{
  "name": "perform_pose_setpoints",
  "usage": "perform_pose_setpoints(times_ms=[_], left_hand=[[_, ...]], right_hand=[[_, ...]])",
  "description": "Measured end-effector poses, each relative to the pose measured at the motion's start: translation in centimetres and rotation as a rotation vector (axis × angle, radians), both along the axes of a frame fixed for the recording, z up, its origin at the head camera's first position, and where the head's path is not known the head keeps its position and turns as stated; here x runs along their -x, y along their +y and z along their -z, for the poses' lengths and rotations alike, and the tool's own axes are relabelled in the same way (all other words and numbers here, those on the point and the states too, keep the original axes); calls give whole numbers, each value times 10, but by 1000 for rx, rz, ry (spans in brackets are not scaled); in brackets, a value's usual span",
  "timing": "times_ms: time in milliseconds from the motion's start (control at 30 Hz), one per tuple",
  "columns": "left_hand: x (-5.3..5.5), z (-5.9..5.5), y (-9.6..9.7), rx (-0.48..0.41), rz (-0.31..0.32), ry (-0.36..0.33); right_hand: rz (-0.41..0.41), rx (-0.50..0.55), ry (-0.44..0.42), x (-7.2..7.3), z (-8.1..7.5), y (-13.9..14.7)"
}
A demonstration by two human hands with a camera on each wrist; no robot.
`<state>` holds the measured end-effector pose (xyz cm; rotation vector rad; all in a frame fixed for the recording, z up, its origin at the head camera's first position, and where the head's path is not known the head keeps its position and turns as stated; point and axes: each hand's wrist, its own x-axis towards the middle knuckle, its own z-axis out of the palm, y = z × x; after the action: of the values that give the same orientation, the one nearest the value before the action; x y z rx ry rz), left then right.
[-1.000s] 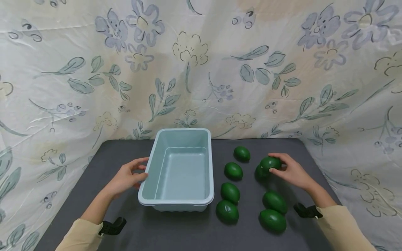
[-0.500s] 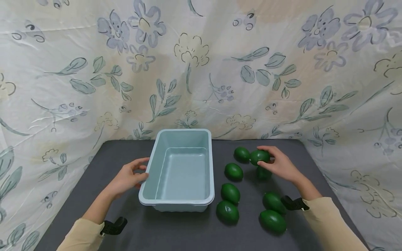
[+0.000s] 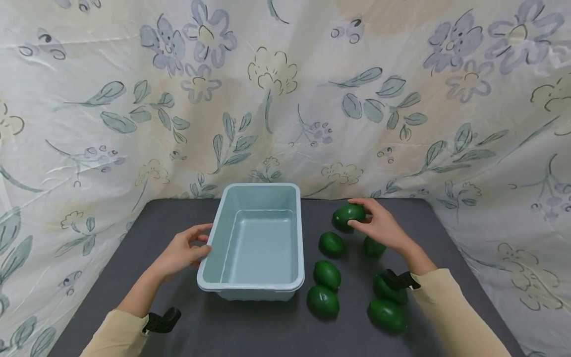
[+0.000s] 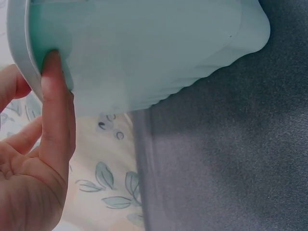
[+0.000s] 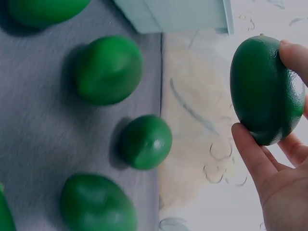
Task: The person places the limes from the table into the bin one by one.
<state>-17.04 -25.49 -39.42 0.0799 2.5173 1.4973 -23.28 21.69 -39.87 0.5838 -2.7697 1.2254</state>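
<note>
A pale blue-green plastic basin (image 3: 302, 248) stands left of centre on the table, with nothing lying in it. My left hand (image 3: 180, 254) grips the rim on its left side; in the left wrist view the fingers (image 4: 54, 110) lie against the outer wall under the rim. My right hand (image 3: 382, 225) holds a glossy dark green lime (image 5: 262, 91) between thumb and fingertips, raised off the table to the right of the basin. In the head view the held lime overlaps another one lying at the back.
Several more limes lie right of the basin: one lime (image 3: 332, 244) nearer its side, a front pair with a lime (image 3: 323, 301), and a right pair with a lime (image 3: 387, 315). My right hand partly covers a lime (image 3: 373, 248). A floral curtain (image 3: 285, 99) hangs behind the table.
My right hand has moved left and slightly back with the lime, from above the right row to over the rearmost lime. My left hand and the basin have stayed in place.
</note>
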Motion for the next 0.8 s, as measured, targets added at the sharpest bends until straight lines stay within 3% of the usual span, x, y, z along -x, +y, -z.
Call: perform_pose_setpoints(times_ms=[233, 467, 633, 800], left_hand=[[0, -2, 2, 6, -2, -10], [0, -1, 1, 2, 5, -10], [-1, -1, 1, 1, 10, -7], [0, -1, 1, 17, 3, -4]], right_hand=[[-46, 34, 6, 2, -9, -20], [-99, 56, 2, -11, -41, -50], [-142, 93, 15, -12, -51, -65], [-162, 118, 24, 7, -38, -74]])
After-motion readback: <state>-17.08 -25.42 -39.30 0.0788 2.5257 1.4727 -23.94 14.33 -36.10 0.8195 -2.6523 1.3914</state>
